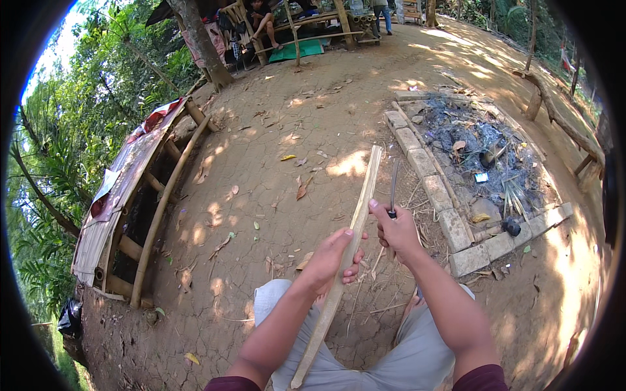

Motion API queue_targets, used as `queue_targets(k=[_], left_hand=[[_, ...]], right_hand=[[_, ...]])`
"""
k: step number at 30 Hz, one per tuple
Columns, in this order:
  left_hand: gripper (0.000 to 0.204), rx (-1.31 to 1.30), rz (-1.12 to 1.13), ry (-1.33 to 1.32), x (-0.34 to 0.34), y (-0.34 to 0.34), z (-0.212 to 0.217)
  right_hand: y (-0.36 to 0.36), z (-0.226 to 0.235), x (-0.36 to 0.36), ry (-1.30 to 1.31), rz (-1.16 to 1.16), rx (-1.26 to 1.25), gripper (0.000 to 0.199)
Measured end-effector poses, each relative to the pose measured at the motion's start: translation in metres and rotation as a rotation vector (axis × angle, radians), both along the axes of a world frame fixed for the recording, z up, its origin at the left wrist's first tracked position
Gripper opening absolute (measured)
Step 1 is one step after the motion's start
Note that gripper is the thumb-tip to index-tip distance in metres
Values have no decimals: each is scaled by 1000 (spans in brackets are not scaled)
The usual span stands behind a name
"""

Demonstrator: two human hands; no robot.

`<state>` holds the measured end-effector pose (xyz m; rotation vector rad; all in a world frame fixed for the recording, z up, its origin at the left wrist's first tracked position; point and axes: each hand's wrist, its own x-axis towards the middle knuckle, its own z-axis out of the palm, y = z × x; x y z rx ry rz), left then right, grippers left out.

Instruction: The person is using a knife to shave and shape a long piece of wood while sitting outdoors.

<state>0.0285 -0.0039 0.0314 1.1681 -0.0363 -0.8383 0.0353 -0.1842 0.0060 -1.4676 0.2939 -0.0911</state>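
A long pale strip of wood (334, 296) slants from my lap up and away, its far end tapering above the cracked earth. My left hand (334, 259) wraps round it near the middle. In my right hand (396, 233) is a knife (394, 186), gripped by its dark handle, with the narrow blade pointing away from me. The blade stands beside the wood's far part, apart from it. My right thumb lies close to the wood's edge; whether it touches I cannot tell. The wood's lower end rests over my grey trousers (372, 371).
At the right, concrete blocks (439, 191) border an ash pit (486, 153) with litter and a dark can. A low bamboo bench (166, 208) stands at the left. Farther off are a tree trunk (205, 49), a bamboo shelter with a seated person (263, 23), and a wooden rail (561, 117).
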Motion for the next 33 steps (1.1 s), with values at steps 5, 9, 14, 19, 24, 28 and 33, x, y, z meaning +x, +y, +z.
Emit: queue_targets(k=[5,9,14,19,24,28,33], left_hand=[[38,-16,-38,104,-17,3,-22],[42,-57,-30,178,-15,2,-25],[42,-49,-17,145,-14,8,-34],[37,30,74,11,-16,10,-16],[30,23,196,12,-13,3,-11],[26,-25,142,-8,-9,17,-24],[20,-173,145,-53,-11,22,-29]], right_hand=[[-9,-9,3,68,19,24,32],[-13,-10,5,69,83,43,33],[-7,-11,5,-68,133,-502,44],[1,5,-15,-239,269,-923,54],[3,-3,-19,-335,233,-996,59],[9,-2,-26,-322,322,-1026,62],[14,2,-27,-255,326,-1013,67]])
